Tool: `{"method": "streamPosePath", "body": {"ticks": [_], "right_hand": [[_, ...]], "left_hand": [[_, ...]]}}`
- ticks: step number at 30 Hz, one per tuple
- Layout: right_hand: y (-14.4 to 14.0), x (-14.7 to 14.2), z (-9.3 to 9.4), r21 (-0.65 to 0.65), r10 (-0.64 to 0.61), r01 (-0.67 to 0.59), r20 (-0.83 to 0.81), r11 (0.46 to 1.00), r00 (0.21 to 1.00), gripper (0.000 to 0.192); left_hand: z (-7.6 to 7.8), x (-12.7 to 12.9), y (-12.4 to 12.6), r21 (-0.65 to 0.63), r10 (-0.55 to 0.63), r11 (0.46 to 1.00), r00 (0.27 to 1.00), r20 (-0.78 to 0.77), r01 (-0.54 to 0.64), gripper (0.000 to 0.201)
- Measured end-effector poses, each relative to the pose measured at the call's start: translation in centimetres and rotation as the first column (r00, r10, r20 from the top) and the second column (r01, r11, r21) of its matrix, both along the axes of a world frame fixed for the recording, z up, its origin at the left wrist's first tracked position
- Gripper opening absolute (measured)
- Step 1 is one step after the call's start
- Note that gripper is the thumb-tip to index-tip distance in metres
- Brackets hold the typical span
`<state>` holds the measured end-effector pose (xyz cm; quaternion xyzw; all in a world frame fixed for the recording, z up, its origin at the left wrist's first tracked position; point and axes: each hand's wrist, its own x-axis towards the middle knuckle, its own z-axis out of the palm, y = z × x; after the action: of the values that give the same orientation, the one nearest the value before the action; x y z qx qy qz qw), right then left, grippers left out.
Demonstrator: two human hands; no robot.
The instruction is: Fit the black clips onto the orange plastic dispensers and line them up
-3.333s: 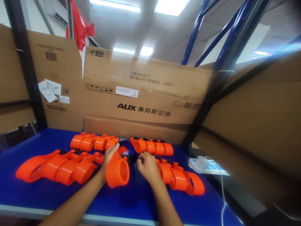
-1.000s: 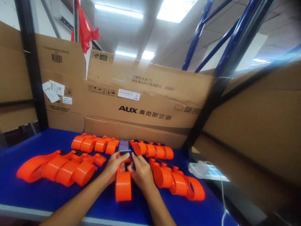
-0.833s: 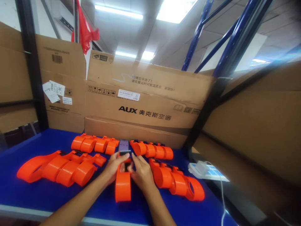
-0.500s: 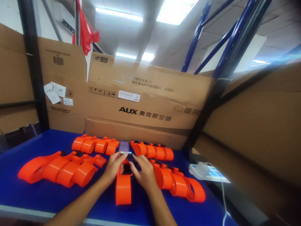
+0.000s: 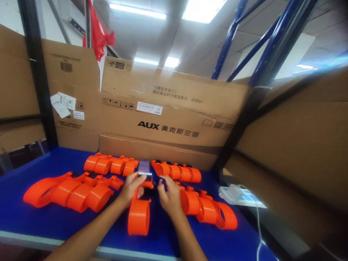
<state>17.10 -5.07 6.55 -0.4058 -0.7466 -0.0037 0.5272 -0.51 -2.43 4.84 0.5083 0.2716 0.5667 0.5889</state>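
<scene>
On the blue table, near its front edge, an orange dispenser lies between the two hands, with its round end toward the person and its narrow end pointing away. The left hand grips the narrow end: the fingers curl over the top of the part and the thumb sits against its side. The right hand rests just beside the dispenser on its right side, fingers bent and pointing toward the narrow end; whether the fingertips touch the part cannot be told.

A phone lies flat just beyond the narrow end, screen up, close to the left fingertips.

Four rows of identical orange dispensers surround the hands. The left front row lies left of the left hand, parts overlapping one another. The left back row lies behind it, ending just beside the phone. The right back row starts on the other side of the phone. The right front row lies just beside the right hand, touching or nearly touching the wrist.

A white charger with a cable lies on a paper off the right edge of the table. A cardboard box marked AUX stands upright behind the table.
</scene>
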Motion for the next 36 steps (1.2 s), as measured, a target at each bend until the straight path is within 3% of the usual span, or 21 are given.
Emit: {"method": "streamPosePath", "body": {"ticks": [3, 5, 12, 17, 23, 27, 31, 34, 36], "right_hand": [[0.4, 0.6, 0.0, -0.073, -0.11, 0.099, -0.168, 0.992, 0.98, 0.026], [0.8, 0.8, -0.1, -0.1, -0.181, 0.165, -0.179, 0.981, 0.967, 0.027], [2.0, 1.6, -1.1, -0.083, -0.35, 0.357, 0.092, 0.93, 0.932, 0.017], [2.3, 2.2, -1.8, -0.054, -0.392, 0.401, 0.132, 0.914, 0.911, 0.026], [2.0, 1.8, -1.1, -0.02, -0.325, 0.325, 0.035, 0.945, 0.945, 0.026], [0.7, 0.7, 0.3, -0.02, -0.111, 0.111, 0.032, 0.994, 0.993, 0.032], [-0.3, -0.4, 1.1, -0.077, 0.12, -0.11, 0.136, 0.991, 0.983, 0.041], [-0.3, -0.7, 1.0, -0.102, 0.163, -0.15, 0.125, 0.983, 0.979, 0.034], [0.0, -0.5, 0.8, -0.105, 0.125, -0.116, 0.086, 0.988, 0.988, 0.031]], "left_hand": [[0.2, -0.2, 0.3, -0.047, 0.012, 0.999, 0.998, 0.064, -0.009, 0.039], [0.2, -0.2, 0.5, -0.072, 0.067, 0.996, 0.995, 0.077, -0.062, 0.038], [-0.2, 0.1, 0.7, -0.109, 0.107, 0.989, 0.991, 0.078, -0.098, 0.04], [-0.4, 0.2, 0.7, -0.116, 0.111, 0.988, 0.992, 0.065, -0.103, 0.043], [-0.6, 0.4, 0.8, -0.092, 0.106, 0.99, 0.994, 0.01, -0.105, 0.04], [-0.6, 0.5, 0.8, -0.085, 0.096, 0.991, 0.995, -0.036, -0.099, 0.04], [-0.2, 0.5, 0.5, -0.071, 0.052, 0.996, 0.998, -0.047, -0.055, 0.038], [0.3, 0.3, 0.3, -0.053, 0.031, 0.998, 0.998, -0.047, -0.033, 0.038], [0.6, 0.0, 0.3, -0.06, 0.035, 0.998, 0.999, -0.014, -0.036, 0.039]]}}
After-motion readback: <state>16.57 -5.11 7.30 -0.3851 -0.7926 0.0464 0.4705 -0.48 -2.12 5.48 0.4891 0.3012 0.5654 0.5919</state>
